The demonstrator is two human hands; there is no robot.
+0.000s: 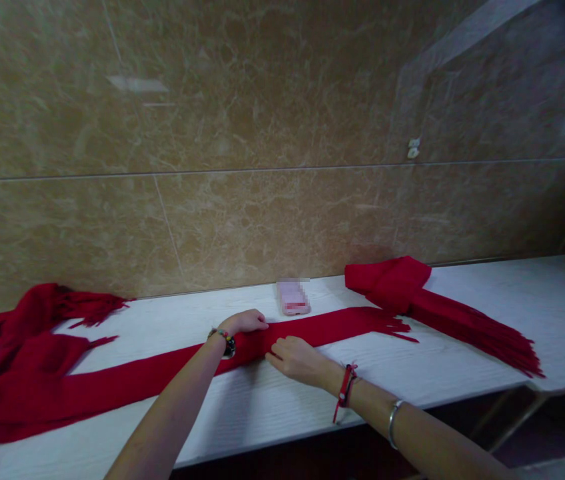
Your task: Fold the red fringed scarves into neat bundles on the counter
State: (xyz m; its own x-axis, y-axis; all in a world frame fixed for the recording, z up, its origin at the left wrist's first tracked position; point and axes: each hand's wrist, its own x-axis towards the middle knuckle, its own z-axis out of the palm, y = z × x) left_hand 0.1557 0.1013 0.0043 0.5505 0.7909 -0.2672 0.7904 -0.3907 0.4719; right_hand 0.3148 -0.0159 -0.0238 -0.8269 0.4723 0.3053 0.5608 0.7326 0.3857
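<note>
A long red scarf (135, 385) lies stretched along the white tabletop, its fringed end (392, 325) to the right and its left part heaped in loose folds. My left hand (246, 323), with a beaded bracelet at the wrist, rests at the far edge of the strip, fingers curled closed on the cloth. Across from it, my right hand (295, 360) pinches the near edge, thumb and fingers together. A red cord bracelet (346, 385) and a silver bangle (393, 424) are on the right arm. The fingertips partly cover the cloth between them.
Another red scarf (389, 283), folded over itself with fringe, lies to the right. More crumpled red fringed cloth (47, 313) is at the far left. A pink phone-like object (293, 297), partly blurred, lies by the brown marble-patterned wall (242, 227). The white table (272, 420) ends at a near edge.
</note>
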